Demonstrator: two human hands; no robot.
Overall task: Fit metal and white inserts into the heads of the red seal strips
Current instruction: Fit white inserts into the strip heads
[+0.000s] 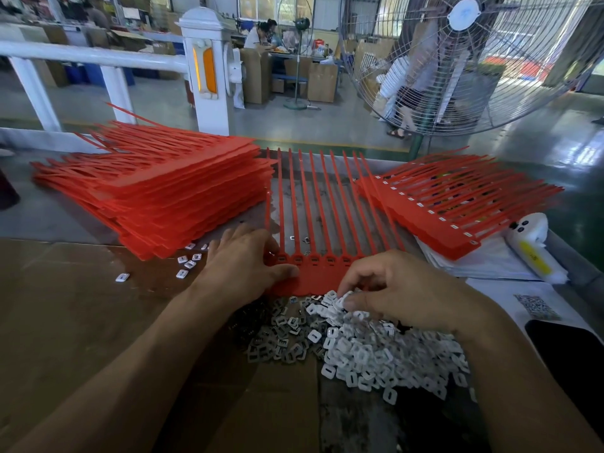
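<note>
While the big stack of red seal strips (157,197) sits off to my left and a stack on my right (457,204) already shows white in its heads, the sheet I'm actually on (313,223) lies dead centre, strips running straight away from me and the row of heads (313,259) nearest my body. So the sockets sit just beyond my fingers, and the long axis of that head row runs left to right across me. My left hand (248,256) lies flat on the left end of the sheet, fingers mostly straight, thumb pressing the tab to pin it. My right hand (389,289) is the closer one to the parts: it's curled down into the pile of white inserts (376,351), fingertips pinching at one, I think, though my knuckles hide it. The metal inserts (281,341) lie just left of those. Next move is a short reach forward from the pile to the heads.
</note>
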